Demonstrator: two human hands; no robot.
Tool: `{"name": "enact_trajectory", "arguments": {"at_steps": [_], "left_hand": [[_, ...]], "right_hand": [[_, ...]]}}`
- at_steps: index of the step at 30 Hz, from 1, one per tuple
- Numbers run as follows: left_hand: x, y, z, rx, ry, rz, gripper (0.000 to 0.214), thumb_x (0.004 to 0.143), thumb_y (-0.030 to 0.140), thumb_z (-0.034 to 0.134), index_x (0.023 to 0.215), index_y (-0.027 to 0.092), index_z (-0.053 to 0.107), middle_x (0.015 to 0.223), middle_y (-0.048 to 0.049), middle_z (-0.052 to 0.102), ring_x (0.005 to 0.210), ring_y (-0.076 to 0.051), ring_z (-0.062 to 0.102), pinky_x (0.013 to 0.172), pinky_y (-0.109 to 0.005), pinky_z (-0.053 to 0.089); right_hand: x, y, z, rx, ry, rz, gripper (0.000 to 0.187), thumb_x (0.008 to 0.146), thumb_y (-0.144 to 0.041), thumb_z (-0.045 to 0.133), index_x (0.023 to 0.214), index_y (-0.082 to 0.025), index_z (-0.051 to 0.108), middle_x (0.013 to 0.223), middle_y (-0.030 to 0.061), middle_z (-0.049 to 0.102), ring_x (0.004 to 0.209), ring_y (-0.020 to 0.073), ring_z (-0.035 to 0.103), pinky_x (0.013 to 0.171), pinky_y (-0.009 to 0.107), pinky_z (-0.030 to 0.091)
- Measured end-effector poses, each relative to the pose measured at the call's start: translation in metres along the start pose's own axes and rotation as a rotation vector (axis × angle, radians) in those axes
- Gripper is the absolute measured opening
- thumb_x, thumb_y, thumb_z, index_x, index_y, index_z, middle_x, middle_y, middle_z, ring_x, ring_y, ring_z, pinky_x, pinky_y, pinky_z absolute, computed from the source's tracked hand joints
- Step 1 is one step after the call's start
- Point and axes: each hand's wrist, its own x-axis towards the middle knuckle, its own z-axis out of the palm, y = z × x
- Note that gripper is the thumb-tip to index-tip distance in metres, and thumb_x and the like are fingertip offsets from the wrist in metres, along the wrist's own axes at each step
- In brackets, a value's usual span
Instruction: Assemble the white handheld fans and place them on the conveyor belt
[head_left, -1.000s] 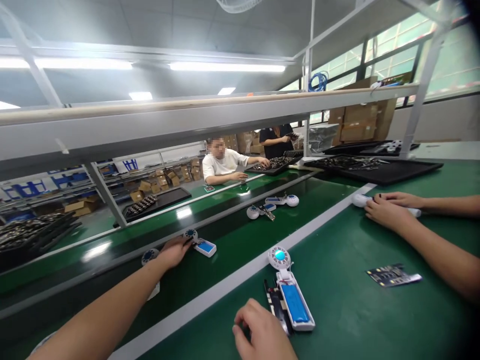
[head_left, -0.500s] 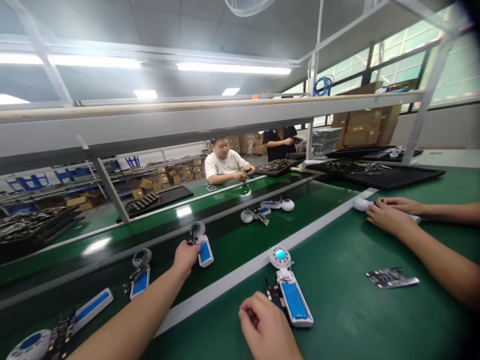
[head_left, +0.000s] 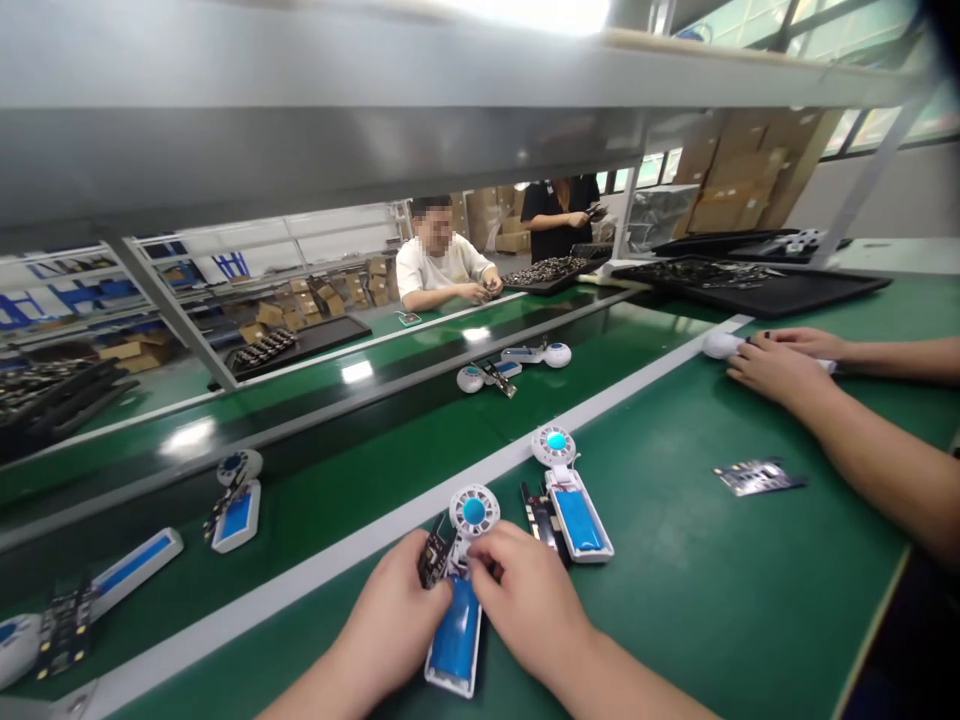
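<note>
An opened handheld fan (head_left: 454, 640), with a round white head, blue centre and blue battery in its handle, is between my hands above the green table. My left hand (head_left: 397, 610) is closed round its left side, where a dark circuit board (head_left: 435, 556) sticks out. My right hand (head_left: 529, 590) has its fingers pinched at the neck below the head; what the fingertips hold there is hidden. Just right of my hands lies a second opened fan (head_left: 579, 518) with a dark board (head_left: 541, 512) at its left side.
Opened fans (head_left: 238, 515) lie along the green conveyor (head_left: 360, 450), past a pale rail (head_left: 300, 565). A loose circuit board (head_left: 757, 476) lies at right, near a co-worker's hands (head_left: 780, 365). Beyond are a black tray (head_left: 787, 290), a seated person (head_left: 442, 260) and a low shelf overhead (head_left: 337, 150).
My left hand has brought a fan from the conveyor to the near side of the rail. My right hand has moved up to that fan's neck. The view has tilted downward.
</note>
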Motion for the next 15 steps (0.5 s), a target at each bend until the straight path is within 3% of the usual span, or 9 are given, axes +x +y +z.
{"name": "enact_trajectory", "arguments": {"at_steps": [3, 6, 9, 13, 15], "left_hand": [[-0.004, -0.002, -0.003, 0.012, -0.016, 0.080, 0.014, 0.080, 0.017, 0.051, 0.084, 0.022, 0.063, 0.088, -0.0042, 0.068, 0.082, -0.022, 0.065, 0.074, -0.031, 0.049], [-0.009, -0.002, -0.005, 0.075, -0.004, 0.167, 0.018, 0.083, 0.018, 0.048, 0.081, 0.023, 0.065, 0.085, -0.0044, 0.066, 0.078, -0.021, 0.065, 0.071, -0.030, 0.050], [-0.010, -0.001, -0.008, 0.099, -0.026, 0.143, 0.016, 0.081, 0.016, 0.051, 0.078, 0.023, 0.065, 0.080, -0.0025, 0.068, 0.073, -0.020, 0.066, 0.066, -0.028, 0.050], [-0.008, 0.001, -0.012, 0.046, -0.032, 0.105, 0.021, 0.083, 0.018, 0.054, 0.096, 0.025, 0.068, 0.079, -0.0001, 0.071, 0.070, -0.019, 0.068, 0.065, -0.027, 0.052], [-0.009, 0.000, -0.013, 0.063, -0.002, 0.150, 0.020, 0.086, 0.020, 0.054, 0.099, 0.025, 0.068, 0.081, -0.0010, 0.072, 0.072, -0.020, 0.068, 0.066, -0.027, 0.053]], "right_hand": [[0.001, -0.002, 0.003, -0.026, -0.005, -0.006, 0.018, 0.079, -0.006, 0.057, 0.073, -0.020, 0.067, 0.077, -0.0007, 0.064, 0.070, 0.0141, 0.060, 0.061, 0.023, 0.041], [0.002, -0.005, 0.008, -0.058, -0.019, -0.030, 0.016, 0.075, -0.005, 0.057, 0.070, -0.019, 0.062, 0.075, -0.0010, 0.062, 0.070, 0.0143, 0.058, 0.061, 0.024, 0.038], [0.003, -0.007, 0.013, -0.088, -0.025, -0.061, 0.014, 0.074, -0.006, 0.057, 0.070, -0.019, 0.060, 0.075, -0.0007, 0.061, 0.072, 0.0154, 0.058, 0.063, 0.025, 0.038], [0.003, -0.008, 0.014, -0.051, 0.000, -0.064, 0.014, 0.072, -0.006, 0.056, 0.067, -0.019, 0.058, 0.072, -0.0008, 0.061, 0.070, 0.0156, 0.057, 0.062, 0.026, 0.038], [0.003, -0.008, 0.013, 0.015, 0.035, -0.057, 0.014, 0.070, -0.006, 0.056, 0.065, -0.019, 0.056, 0.070, -0.0009, 0.060, 0.069, 0.0154, 0.056, 0.062, 0.025, 0.038]]}}
